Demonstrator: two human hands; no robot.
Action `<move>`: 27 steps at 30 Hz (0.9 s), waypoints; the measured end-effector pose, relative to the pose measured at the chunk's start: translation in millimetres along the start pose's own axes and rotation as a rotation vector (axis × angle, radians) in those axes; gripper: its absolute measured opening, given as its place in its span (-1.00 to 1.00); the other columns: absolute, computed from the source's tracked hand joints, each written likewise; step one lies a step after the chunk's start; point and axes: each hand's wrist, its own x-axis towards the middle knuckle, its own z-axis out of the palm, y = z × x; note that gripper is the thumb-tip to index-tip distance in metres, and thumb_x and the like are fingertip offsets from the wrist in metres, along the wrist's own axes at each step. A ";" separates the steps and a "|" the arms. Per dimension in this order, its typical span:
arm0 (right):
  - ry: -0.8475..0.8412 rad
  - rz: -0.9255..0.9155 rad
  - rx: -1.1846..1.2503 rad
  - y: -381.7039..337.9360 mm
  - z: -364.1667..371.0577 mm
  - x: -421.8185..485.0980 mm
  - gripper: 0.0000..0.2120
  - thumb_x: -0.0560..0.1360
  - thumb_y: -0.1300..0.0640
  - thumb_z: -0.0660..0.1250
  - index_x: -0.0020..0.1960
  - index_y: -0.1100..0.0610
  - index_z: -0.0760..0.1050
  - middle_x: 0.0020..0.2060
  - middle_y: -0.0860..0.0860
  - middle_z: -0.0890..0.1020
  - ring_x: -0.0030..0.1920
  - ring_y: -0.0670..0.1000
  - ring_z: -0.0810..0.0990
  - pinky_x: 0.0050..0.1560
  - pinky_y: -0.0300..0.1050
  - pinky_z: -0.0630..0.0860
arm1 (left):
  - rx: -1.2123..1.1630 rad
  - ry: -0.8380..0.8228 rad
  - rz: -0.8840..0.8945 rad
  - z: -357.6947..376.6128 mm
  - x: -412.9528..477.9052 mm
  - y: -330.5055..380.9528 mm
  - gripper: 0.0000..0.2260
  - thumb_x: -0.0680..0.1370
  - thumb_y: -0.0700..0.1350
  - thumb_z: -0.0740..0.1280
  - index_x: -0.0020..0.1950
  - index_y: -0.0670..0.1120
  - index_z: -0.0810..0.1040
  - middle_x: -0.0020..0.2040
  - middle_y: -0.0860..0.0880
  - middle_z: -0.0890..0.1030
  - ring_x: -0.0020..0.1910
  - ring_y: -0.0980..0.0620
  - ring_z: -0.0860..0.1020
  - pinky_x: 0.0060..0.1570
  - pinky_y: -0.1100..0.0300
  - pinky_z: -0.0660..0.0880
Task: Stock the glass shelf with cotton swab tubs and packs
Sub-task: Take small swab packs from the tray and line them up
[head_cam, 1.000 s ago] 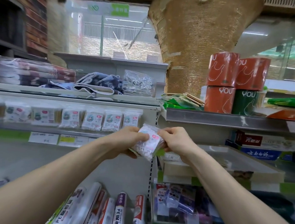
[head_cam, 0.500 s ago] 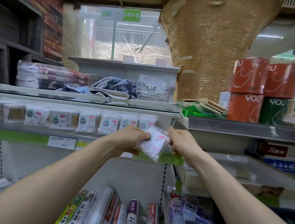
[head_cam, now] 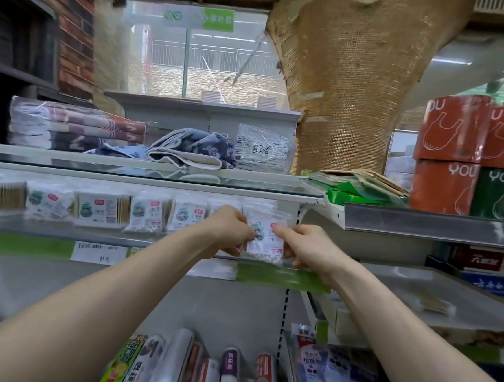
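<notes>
While both hands pinch it, left hand [head_cam: 232, 231] and right hand [head_cam: 306, 245] on opposite sides, the swab pack [head_cam: 266, 237] stands upright at the glass shelf's [head_cam: 60, 230] right front edge, its slot straight behind.

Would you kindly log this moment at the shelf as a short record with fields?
setting: shop shelving, head view
held item: cotton swab pack, upright, at the right end of the row
left hand: grips the pack's left edge
right hand: grips the pack's right edge
glass shelf: row of swab packs standing side by side
shelf above: folded towels
below: boxed rolls
</notes>
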 end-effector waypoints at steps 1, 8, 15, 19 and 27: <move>-0.015 -0.006 -0.032 -0.3 1.2 1.5 -0.81 0.55 0.00 0.30 -0.03 0.12 0.57 -0.27 -0.03 0.57 -0.32 -0.10 0.47 -0.37 -0.30 0.38 | -0.011 -0.006 0.003 -0.4 3.8 -0.8 -0.87 0.57 -0.23 0.30 -0.17 -0.21 0.53 -0.32 -0.11 0.48 -0.39 0.02 0.46 -0.41 0.25 0.49; 0.050 -0.019 -0.143 -6.5 9.5 17.1 -0.79 0.56 0.08 0.30 -0.12 0.22 0.53 -0.32 0.06 0.47 -0.33 -0.03 0.39 -0.31 -0.16 0.32 | 0.018 -0.111 0.005 -8.2 21.6 -6.2 -0.93 0.56 -0.25 0.29 -0.12 -0.20 0.52 -0.28 -0.13 0.54 -0.37 0.04 0.49 -0.32 0.22 0.50; 0.021 -0.017 -0.305 -12.1 18.6 27.1 -0.84 0.50 0.12 0.36 0.07 0.10 0.59 -0.08 -0.01 0.66 -0.08 -0.03 0.62 -0.06 -0.12 0.55 | 0.032 -0.048 0.028 -12.3 37.1 -13.2 -0.92 0.56 -0.27 0.28 -0.08 -0.22 0.56 -0.29 -0.12 0.54 -0.35 0.02 0.50 -0.36 0.24 0.51; 0.091 0.001 -0.374 -10.0 23.2 36.6 -0.85 0.55 0.11 0.32 0.10 0.07 0.55 -0.01 -0.01 0.64 -0.03 0.01 0.61 -0.11 -0.12 0.53 | 0.206 -0.012 0.072 -17.7 44.4 -25.4 -0.89 0.51 -0.29 0.26 -0.08 -0.15 0.58 -0.20 -0.14 0.55 -0.25 -0.06 0.49 -0.27 0.18 0.42; 0.125 0.050 -0.484 0.7 32.0 51.4 -0.81 0.53 0.02 0.32 0.10 0.06 0.53 0.02 0.03 0.64 0.04 0.08 0.60 0.08 0.00 0.55 | 0.433 -0.015 0.129 -20.4 44.2 -37.2 -0.80 0.45 -0.14 0.43 0.03 -0.17 0.57 -0.05 -0.14 0.62 -0.16 -0.04 0.54 -0.09 0.15 0.51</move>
